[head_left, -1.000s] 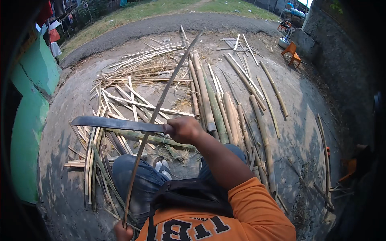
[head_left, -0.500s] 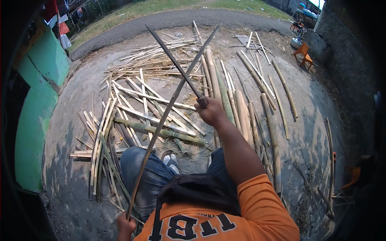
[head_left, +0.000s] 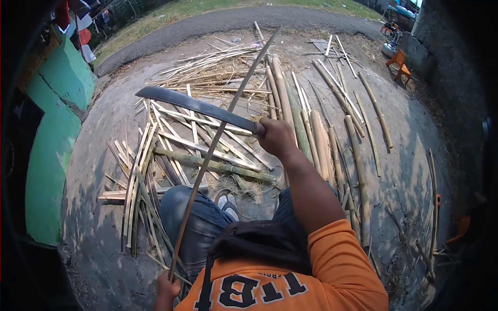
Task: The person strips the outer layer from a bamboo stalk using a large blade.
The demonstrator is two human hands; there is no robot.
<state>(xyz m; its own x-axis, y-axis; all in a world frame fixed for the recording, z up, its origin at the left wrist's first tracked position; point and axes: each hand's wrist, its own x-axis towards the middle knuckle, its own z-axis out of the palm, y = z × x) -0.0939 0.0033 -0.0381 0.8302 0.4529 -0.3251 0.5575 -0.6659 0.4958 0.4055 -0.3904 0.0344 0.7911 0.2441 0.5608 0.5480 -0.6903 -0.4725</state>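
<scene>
The grey ground (head_left: 410, 155) is rough, cracked and patched with shadow. On its left lie thin pale strips in a crisscrossed heap (head_left: 207, 63), with a looser bundle (head_left: 136, 181) nearer. A green pole (head_left: 236, 169) lies crosswise just beside these. Along the middle, thicker poles (head_left: 284, 98) lie side by side, pointing away. Farther right, a thinner pole (head_left: 375, 110) lies apart, and an orange chair (head_left: 398, 58) stands beyond it.

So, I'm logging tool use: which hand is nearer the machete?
Right: the right hand grips the machete; the left hand is away from it, farther back, on the strip.
</scene>
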